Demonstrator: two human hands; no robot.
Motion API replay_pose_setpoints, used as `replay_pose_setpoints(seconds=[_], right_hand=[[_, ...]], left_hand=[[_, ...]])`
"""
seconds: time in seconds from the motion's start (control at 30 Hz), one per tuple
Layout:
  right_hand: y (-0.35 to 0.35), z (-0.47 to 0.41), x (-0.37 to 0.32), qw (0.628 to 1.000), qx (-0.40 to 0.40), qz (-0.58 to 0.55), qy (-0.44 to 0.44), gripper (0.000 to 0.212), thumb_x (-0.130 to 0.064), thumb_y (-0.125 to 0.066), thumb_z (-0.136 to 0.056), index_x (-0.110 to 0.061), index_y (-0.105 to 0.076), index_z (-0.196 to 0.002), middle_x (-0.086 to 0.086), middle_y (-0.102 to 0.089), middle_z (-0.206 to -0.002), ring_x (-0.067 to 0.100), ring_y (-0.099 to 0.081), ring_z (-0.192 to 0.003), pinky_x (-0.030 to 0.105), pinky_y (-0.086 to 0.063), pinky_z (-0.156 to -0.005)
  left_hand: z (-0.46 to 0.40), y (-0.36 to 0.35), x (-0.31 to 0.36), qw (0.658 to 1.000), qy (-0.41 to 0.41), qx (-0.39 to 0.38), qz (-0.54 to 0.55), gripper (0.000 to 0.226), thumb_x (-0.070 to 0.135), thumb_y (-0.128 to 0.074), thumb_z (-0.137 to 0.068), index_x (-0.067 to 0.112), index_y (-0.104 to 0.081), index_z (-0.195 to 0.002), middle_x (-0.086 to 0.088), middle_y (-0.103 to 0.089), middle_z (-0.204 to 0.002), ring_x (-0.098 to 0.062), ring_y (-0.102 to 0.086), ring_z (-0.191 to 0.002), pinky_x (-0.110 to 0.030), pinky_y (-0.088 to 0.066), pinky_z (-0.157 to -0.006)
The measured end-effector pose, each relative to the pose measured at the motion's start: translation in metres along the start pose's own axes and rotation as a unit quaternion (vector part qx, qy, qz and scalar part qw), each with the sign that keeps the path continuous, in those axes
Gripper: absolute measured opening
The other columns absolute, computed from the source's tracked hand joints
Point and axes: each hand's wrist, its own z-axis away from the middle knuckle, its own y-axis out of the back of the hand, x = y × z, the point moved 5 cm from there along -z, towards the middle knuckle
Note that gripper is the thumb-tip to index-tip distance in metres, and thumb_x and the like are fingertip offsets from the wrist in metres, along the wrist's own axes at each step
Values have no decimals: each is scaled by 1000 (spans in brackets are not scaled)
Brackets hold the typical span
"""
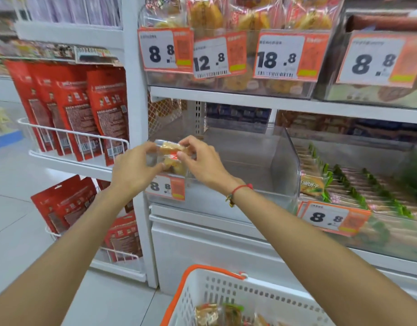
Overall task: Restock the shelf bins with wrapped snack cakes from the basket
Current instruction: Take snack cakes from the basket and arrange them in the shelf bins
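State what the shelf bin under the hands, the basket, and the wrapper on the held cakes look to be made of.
Shelf bin: clear rigid plastic, probably acrylic; you see through its glossy walls.
Basket: moulded white plastic with rows of slots and an orange rim, matte.
Snack cakes, held by the left hand and right hand: thin transparent film, likely plastic; it glints and shows the cake inside.

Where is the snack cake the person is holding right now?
The snack cake sits left of centre in the head view, gripped between both hands, left and right, at the front left corner of the clear bin, just above its price tag.
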Motion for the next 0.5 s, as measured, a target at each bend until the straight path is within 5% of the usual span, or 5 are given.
replay_pose_setpoints(seconds=[0.13, 0.33, 0.5], right_hand=[[-19, -6, 1, 998, -8, -39, -40, 17, -26, -67, -87, -18, -66, -102, -2, -68, -92, 16, -61, -88, 33, -48, -79], [-37, -11, 5, 985, -110, -34, -128, 22, -23, -63, -90, -13, -67, -109, 5, -67, -107, 22, -60, -100, 35, -48, -86], [-17, 21, -9, 986, -70, 149, 27, 36, -27, -45, -98, -21, -50, -133, 0, -51, -136, 22, -50, -120, 39, -41, -95]], left_hand=[[6, 6, -2, 995, -89, 49, -1, 61, 8, -68, -83, 21, -43, -138, -3, -49, -138, -25, -46, -127, -45, -41, -101], [10, -12, -2, 977, -160, -52, -128, 42, 4, -47, -92, 19, -56, -130, -7, -67, -115, -32, -57, -106, -46, -46, -91], [17, -8, -1, 959, -229, -9, -170, 42, 13, -41, -89, 11, -59, -126, -6, -63, -125, -29, -59, -111, -43, -44, -97]])
